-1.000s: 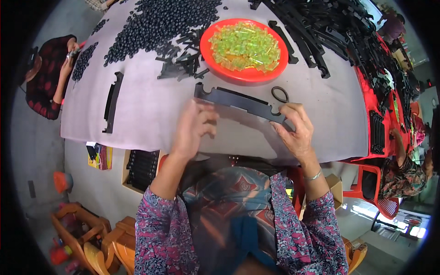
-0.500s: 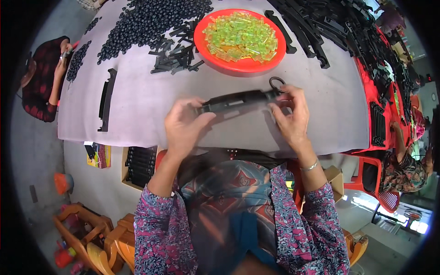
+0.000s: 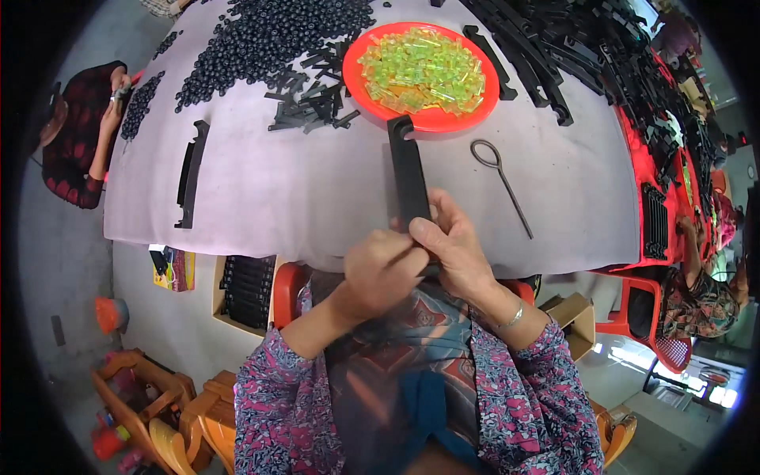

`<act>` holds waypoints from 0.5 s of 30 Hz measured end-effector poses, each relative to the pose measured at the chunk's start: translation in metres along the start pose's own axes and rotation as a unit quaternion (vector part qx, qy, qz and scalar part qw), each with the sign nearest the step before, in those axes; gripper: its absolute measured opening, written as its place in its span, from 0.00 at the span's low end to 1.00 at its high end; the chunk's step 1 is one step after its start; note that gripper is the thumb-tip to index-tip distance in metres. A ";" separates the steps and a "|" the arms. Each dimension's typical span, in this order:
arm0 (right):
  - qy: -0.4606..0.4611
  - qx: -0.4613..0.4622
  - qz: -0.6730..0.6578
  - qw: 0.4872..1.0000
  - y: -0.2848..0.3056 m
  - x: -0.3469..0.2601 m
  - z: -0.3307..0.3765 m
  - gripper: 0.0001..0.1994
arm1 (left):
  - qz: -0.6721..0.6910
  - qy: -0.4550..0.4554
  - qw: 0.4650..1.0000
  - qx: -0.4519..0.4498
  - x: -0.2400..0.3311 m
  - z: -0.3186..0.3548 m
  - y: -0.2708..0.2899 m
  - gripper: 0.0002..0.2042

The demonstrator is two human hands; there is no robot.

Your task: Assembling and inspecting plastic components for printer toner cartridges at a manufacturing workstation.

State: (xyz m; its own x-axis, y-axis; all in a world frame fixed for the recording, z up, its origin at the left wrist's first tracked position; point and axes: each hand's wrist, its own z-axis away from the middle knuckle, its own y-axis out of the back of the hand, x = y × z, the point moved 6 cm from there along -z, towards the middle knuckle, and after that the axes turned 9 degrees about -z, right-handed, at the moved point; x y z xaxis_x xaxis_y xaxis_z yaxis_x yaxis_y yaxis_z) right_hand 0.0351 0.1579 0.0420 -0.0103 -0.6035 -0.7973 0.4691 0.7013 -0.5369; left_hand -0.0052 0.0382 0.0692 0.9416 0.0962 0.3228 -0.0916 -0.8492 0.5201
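Observation:
A long black plastic bar with a notched, hooked end [image 3: 409, 170] points away from me over the table's near edge. My right hand [image 3: 459, 249] grips its near part, thumb on top. Against the same near end is my left hand [image 3: 384, 273], its fingers curled and closed; what they pinch is hidden. To the right of the bar, a dark metal rod with a ring handle [image 3: 504, 180] lies on the cloth. A second black bar [image 3: 190, 176] rests to the left.
A red plate [image 3: 431, 121] of yellow-green clear pieces stands beyond the bar. Small black strips [image 3: 313, 99] and round black beads [image 3: 253, 47] lie far left; black bars [image 3: 530, 55] are piled far right. A box of black parts [image 3: 244, 293] sits below the table. Another person [image 3: 79, 142] is at left.
The bar has turned from crosswise to pointing away from me. The ringed rod has left my right hand and lies on the table. My hands have come together at the bar's near end.

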 end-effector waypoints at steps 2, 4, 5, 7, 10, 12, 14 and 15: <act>0.005 -0.009 0.061 0.998 0.005 -0.007 -0.003 0.18 | -0.015 -0.017 0.998 -0.054 0.006 -0.003 -0.006 0.14; 0.017 -0.014 0.111 0.994 0.012 -0.014 -0.007 0.17 | 0.058 -0.024 0.997 -0.051 0.008 -0.004 -0.008 0.18; 0.072 -0.016 0.168 0.983 0.015 -0.022 -0.009 0.15 | 0.073 -0.045 0.995 -0.057 0.010 -0.005 -0.006 0.21; 0.077 -0.037 0.365 0.927 0.018 -0.043 -0.013 0.16 | 0.087 -0.058 0.992 -0.066 0.008 -0.007 0.000 0.24; 0.123 -0.075 0.510 0.848 0.026 -0.060 -0.015 0.19 | -0.049 0.005 0.999 0.000 -0.009 -0.008 0.011 0.25; 0.149 -0.111 0.553 0.812 0.031 -0.060 -0.018 0.20 | -0.080 0.057 0.995 -0.024 -0.025 -0.010 0.009 0.28; 0.144 -0.134 0.545 0.815 0.035 -0.056 -0.018 0.21 | -0.114 0.080 0.988 -0.066 -0.034 -0.019 0.005 0.29; 0.148 -0.142 0.552 0.808 0.036 -0.055 -0.018 0.21 | -0.119 0.105 0.981 -0.109 -0.038 -0.017 -0.001 0.30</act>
State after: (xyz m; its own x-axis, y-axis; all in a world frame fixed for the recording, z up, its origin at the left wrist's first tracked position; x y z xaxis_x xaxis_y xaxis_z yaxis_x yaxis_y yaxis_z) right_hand 0.0364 0.2235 0.0615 0.0459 0.5369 -0.8424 0.1153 0.8348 0.5383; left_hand -0.0464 0.0442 0.0698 0.8597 0.4020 0.3152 0.0338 -0.6605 0.7501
